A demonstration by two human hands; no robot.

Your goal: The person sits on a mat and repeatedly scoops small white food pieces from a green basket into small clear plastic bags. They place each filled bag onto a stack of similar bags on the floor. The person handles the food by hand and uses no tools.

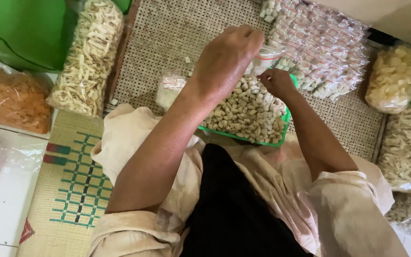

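The green tray [287,124], heaped with small pale snack pieces [248,112], sits on the woven cane surface [167,38] just in front of the person's lap. Above the tray's far edge, the left hand [227,59] pinches the mouth of a small clear plastic bag [265,59] with a red strip along its top, fingers closed on the film. The right hand [277,82] is curled at the bag's lower side, right over the tray, its fingertips bunched together against the plastic (whether they hold any pieces cannot be told). The two hands are close together, both on the bag.

Beyond the tray to its right lies a heap of filled small packets [324,47]. Left of the tray, one filled packet [170,88] lies alone on the cane. Further left of the tray stands a long bag of pale stick-shaped chips [89,57], and past it a bag of orange crisps [13,100]. Right of the tray, bags of pale chips [396,76] and sticks [405,147] rest at the cane's edge.
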